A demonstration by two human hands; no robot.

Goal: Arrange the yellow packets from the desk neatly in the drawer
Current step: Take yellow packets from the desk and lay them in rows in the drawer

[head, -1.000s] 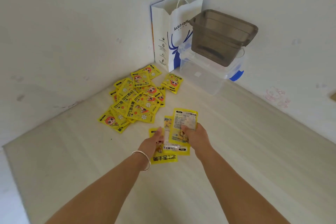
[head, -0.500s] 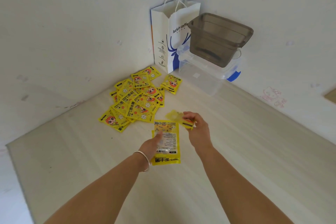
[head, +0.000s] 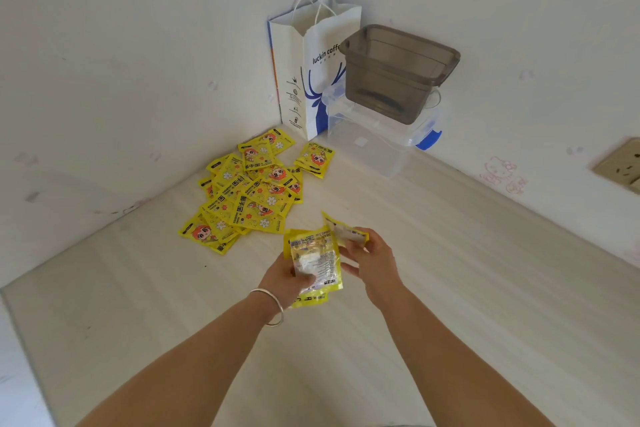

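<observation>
On the pale desk (head: 450,288), left hand (head: 289,279) grips stacked yellow packets (head: 317,258); right hand (head: 372,258) pinches another packet (head: 343,230) at two o'clock.

A heap of packets (head: 252,191) lies overlapping on the desk (head: 467,288) toward its far left, near the corner where two walls meet. Behind the heap a paper bag (head: 308,80) stands upright in that corner. Just right of the bag, a lidded box (head: 374,146) sits on the desk against the right wall, and an open bin (head: 398,76) rests on top of it. Nearer than the heap, above the desk's middle, the left hand (head: 287,277) holds a small stack of packets (head: 315,260); just right of it the right hand (head: 372,258) holds one packet (head: 343,230). A wall socket (head: 620,163) sits on the right wall, far right.
</observation>
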